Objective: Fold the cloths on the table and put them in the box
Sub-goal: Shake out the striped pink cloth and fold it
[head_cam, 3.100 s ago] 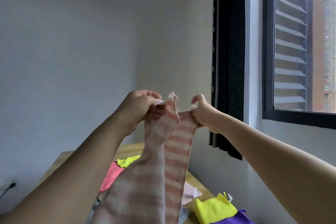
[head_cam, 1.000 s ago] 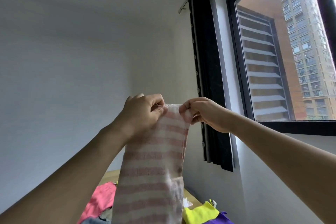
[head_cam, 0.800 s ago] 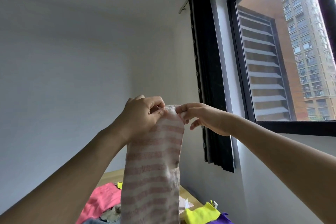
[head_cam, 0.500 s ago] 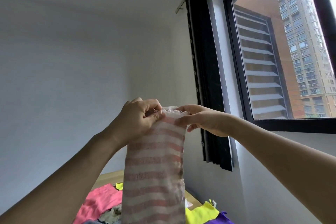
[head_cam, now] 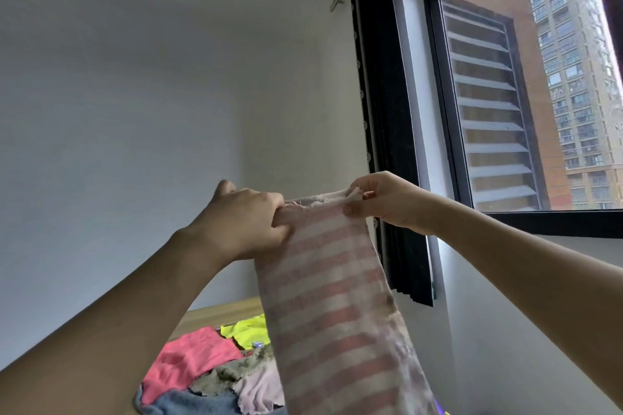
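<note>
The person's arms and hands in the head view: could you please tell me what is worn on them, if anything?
Nothing is worn as far as the frame shows. Both forearms are bare from the lower frame edge up to the wrists, with no sleeve in sight. The left hand and the right hand carry no glove, and no watch, bracelet or ring can be seen. Any sleeves higher up are out of view.

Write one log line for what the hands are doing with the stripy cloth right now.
left hand: grips top edge | right hand: pinches top corner | striped cloth: hanging in air | box: not in view

Home room: dark curtain (head_cam: 381,111), window (head_cam: 539,94) facing apartment tower (head_cam: 573,61).
</note>
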The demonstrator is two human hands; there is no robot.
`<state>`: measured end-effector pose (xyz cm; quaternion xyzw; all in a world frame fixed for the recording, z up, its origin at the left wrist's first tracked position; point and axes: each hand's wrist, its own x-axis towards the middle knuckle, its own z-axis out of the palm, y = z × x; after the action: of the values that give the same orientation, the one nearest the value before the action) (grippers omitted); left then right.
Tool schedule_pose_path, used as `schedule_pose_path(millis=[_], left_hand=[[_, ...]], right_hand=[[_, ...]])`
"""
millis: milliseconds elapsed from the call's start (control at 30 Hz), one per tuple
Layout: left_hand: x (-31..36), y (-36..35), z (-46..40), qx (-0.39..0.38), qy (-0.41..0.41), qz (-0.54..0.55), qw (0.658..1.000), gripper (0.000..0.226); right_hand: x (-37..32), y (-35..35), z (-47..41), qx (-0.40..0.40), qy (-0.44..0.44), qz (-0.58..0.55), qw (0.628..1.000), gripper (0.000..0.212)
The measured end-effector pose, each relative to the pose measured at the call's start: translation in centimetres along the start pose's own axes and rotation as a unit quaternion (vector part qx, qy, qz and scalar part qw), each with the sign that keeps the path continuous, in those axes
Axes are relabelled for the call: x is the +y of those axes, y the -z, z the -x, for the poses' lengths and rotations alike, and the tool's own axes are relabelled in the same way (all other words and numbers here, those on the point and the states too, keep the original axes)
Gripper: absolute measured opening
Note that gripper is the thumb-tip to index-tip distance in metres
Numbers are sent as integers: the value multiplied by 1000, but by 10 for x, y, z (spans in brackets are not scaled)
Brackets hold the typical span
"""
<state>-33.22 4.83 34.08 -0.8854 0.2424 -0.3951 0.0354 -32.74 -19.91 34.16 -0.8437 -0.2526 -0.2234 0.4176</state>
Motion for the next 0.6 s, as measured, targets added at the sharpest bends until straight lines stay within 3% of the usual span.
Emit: schedule_pose_path(millis=[200, 433, 500, 600], left_hand=[[7, -5, -1, 142, -17, -110, 984, 13], [17, 9, 0, 152, 24, -155, 976, 14], [19, 10, 0, 155, 40, -172, 972, 20], [14, 11, -2, 132, 63, -153, 977, 27]], right_hand=[[5, 1, -2, 77, 2, 60, 995, 11], [-2, -10, -6, 150, 34, 78, 985, 18], [-4, -12, -6, 132, 38, 51, 989, 19], [-9, -13, -6, 47, -3, -28, 999, 43]])
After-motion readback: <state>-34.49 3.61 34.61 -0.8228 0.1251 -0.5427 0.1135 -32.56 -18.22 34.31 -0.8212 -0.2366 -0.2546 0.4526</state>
